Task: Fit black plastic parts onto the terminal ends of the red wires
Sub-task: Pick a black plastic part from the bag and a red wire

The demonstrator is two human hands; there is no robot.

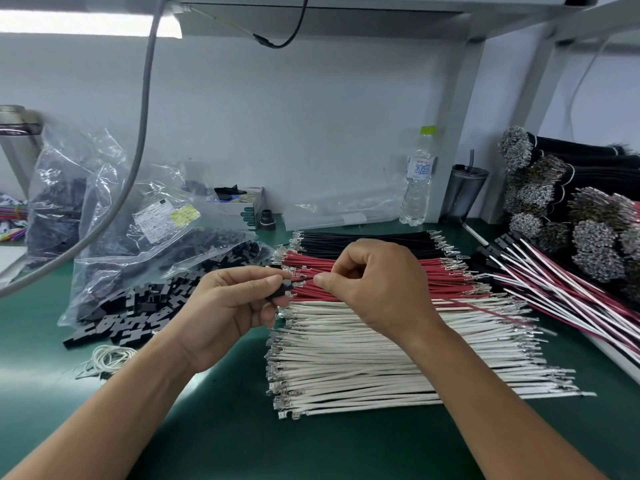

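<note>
Centrally, above the green matte bench top [225,427]: two bare hands, close together. Left hand [232,306], fingers curled, pinching one small black plastic part [281,292], blocky and dull, between thumb and fingertips. Right hand [374,289], fingers curled, thumb and forefinger pinched on one thin red wire [485,311], its bright metal terminal [300,283] pointing left and almost meeting the black part; whether already seated, hard to tell. Red wire trailing off rightward, over the white bundle.

Beneath and beyond the hands, three flat layers of cut wires, all lying left to right, each end tipped with shiny crimped metal: black wires [367,242] farthest, red wires [398,271] in the middle, white wires [398,358] nearest and most numerous; too many in each to count.

At left, crinkled clear plastic bags [114,209], at least two, glossy and wrinkled, holding dark parts. Spilling from the nearer one, a heap of black plastic parts [145,306], angular and stepped, past counting. Just near of that heap, one loose coil of thin white cord [107,358].

At far right, bundles of black wires with bristly silver terminal ends [595,251], several, stacked. Beside them, finished leads in red, white and black [571,292], slanting. Against the far wall, one clear ribbed water bottle [417,188] with green cap, and one dark translucent tumbler [465,195] just right of it.
</note>
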